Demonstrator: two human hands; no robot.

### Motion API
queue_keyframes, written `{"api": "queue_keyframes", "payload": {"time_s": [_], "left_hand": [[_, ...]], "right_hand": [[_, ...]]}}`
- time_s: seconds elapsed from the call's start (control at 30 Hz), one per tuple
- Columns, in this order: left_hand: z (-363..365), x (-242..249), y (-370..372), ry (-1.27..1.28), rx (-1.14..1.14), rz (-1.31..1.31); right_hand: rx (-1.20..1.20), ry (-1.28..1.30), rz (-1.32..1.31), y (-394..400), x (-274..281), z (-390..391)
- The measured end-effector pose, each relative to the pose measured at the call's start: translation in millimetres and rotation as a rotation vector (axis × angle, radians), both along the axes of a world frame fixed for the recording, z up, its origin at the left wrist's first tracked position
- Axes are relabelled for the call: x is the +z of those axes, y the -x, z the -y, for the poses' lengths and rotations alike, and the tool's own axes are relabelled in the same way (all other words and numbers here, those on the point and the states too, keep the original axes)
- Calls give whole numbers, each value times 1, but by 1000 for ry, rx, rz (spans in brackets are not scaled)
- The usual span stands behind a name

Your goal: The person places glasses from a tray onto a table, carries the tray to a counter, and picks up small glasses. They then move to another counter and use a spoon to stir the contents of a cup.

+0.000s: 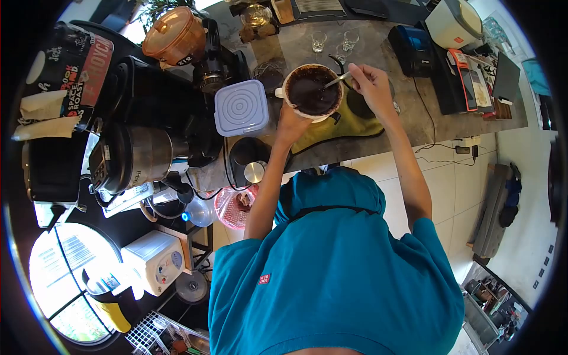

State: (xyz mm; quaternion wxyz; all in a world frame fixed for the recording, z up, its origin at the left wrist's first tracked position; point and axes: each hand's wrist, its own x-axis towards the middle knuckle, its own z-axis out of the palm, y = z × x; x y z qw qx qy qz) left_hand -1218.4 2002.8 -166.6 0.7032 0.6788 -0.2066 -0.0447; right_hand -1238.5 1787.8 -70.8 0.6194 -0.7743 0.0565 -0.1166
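The left hand (293, 125) is curled on the near side of the cup (284, 90), by the counter's (435, 115) front edge. The right hand (370, 86), fingers pinched, holds a spoon (338, 80) in the dark drink (310, 97).

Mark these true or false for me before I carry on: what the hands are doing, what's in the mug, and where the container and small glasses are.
1. The right hand holds a spoon dipped into the mug. True.
2. The mug is empty. False: it has dark contents.
3. The left hand is at the mug's near side. True.
4. The lidded container is right of the mug in the picture. False: it is to the left.
5. The small glasses are beyond the mug. True.
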Motion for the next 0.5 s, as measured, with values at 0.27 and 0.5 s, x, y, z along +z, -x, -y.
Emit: {"api": "queue_keyframes", "payload": {"time_s": [0.27,0.5], "left_hand": [[0,7,5,-8,8,-11],[1,9,6,59,-13,-22]], "right_hand": [[2,-102,38,9,35,-1],[0,449,310,12,76,-9]]}}
